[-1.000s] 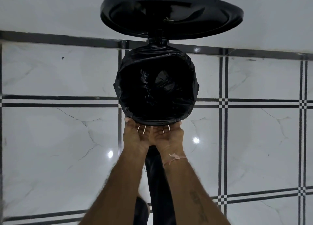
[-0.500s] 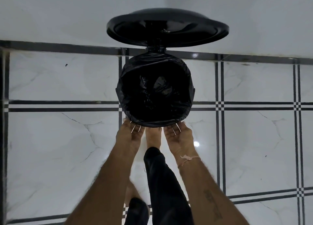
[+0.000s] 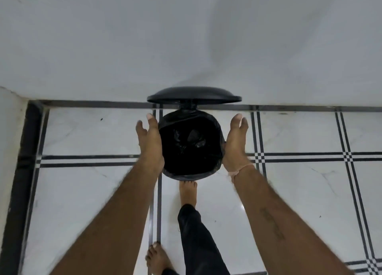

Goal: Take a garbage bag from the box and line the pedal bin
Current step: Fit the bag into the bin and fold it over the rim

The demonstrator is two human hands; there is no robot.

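**Garbage bag sits in the pedal bin, and little is left to do**

From where I stand the lining looks all but finished. The black garbage bag is down inside the pedal bin with its mouth spread wide. As far as I can see, its edge is folded out over the rim all the way round, and the near fold hangs a little slack. The bin stands at the far edge of the floor, hard against the wall and well to the right of the far-left corner. Its lid is tipped up. A bare foot reaches the bin's base. The pedal itself is hidden, but I take it that the foot is pressing it down.

Neither hand has a grip on anything. The left hand and the right hand are flat with their fingers straight, one on each side of the bin. Their palms are turned in against the bag's folded-over edge. Whether they press it or only touch it, I cannot tell.

The bag's inside is dark. I can make out only its own crumpled folds at the bottom, with nothing dropped in. The box the bag belongs to is nowhere in sight.

What remains, to my eye, is small. The loose plastic along the sides wants smoothing or tucking. Then the hands can come away and the foot can lift so the lid drops shut.
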